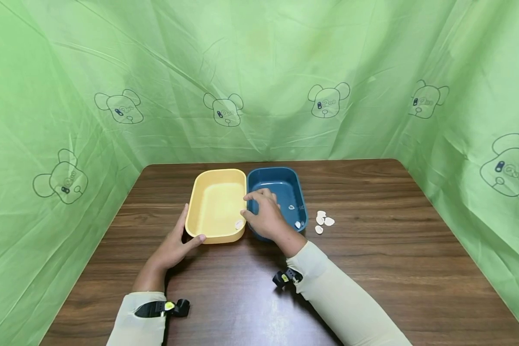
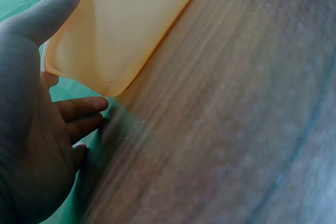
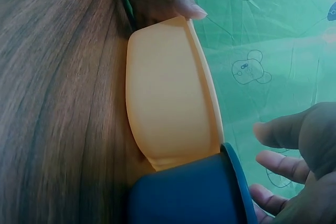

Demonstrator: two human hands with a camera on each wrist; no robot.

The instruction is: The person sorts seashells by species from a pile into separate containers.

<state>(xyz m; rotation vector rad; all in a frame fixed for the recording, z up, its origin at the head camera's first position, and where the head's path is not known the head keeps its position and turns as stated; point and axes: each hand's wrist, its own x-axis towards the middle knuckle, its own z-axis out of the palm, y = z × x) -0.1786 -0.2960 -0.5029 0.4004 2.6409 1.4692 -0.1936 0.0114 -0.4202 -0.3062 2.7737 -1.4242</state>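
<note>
A yellow plastic tub [image 1: 216,192] sits on the table, with one small white shell-like piece [image 1: 239,224] inside at its near right corner. My left hand [image 1: 173,245] holds this tub by its near left corner, thumb over the rim, fingers along the outer wall. Directly beside it stands a blue plastic tub [image 1: 281,185], with a few white pieces [image 1: 297,224] inside. Over the seam between both tubs hovers my right hand [image 1: 265,216], its thumb and index finger apart with nothing between them. In the right wrist view, its fingers [image 3: 283,166] are spread beyond the blue rim.
Several loose white pieces [image 1: 320,221] lie on the brown wooden table [image 1: 372,250], just right of the blue tub. A green curtain [image 1: 259,72] with bear-head drawings encloses the back and both sides.
</note>
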